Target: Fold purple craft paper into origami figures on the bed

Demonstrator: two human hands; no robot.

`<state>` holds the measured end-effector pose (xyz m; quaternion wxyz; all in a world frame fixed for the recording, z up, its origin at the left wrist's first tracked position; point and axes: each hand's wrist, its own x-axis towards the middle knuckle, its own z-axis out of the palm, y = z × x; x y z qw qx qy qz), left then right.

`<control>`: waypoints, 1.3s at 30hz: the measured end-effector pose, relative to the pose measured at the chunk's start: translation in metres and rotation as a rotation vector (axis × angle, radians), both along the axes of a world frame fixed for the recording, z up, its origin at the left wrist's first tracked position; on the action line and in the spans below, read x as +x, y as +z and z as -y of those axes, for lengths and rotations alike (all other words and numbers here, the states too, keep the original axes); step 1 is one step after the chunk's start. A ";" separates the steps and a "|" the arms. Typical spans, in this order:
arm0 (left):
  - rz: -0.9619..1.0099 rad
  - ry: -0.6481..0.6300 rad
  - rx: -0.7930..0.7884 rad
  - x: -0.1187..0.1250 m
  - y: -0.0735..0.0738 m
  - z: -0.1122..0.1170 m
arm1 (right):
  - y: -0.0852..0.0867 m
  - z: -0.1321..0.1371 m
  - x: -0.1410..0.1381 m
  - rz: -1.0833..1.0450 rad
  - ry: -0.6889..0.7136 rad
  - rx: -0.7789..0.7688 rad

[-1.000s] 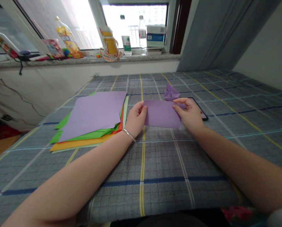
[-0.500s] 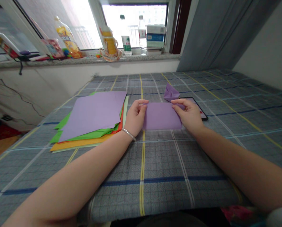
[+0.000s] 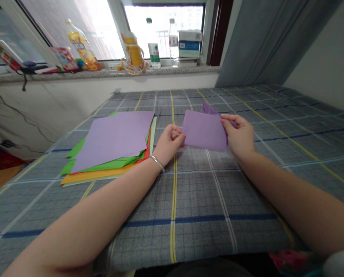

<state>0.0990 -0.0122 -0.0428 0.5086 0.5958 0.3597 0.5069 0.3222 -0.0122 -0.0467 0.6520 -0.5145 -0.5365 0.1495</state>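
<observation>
A folded purple sheet of paper is held up, slightly tilted, between my two hands over the checked cloth. My left hand, with a silver bangle on the wrist, pinches its lower left corner between thumb and fingertips. At the upper right edge my right hand pinches the paper with thumb and forefinger. Just behind the sheet stands a folded purple paper shape, mostly hidden by it. The phone that lay beside this shape is now covered by the sheet and my right hand.
Left of my hands lies a stack of coloured paper, purple on top with green, orange and red edges beneath. The grey checked cloth covers the table. Bottles, a yellow flask and a box line the windowsill behind.
The purple sheet has been raised and turned, its right end shifting rightward. My right hand has moved right and up; my left hand has slid to the lower left corner.
</observation>
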 end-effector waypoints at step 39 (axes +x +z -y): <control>-0.280 -0.190 -0.069 -0.018 0.005 -0.016 | 0.008 0.004 -0.003 -0.303 0.114 -0.238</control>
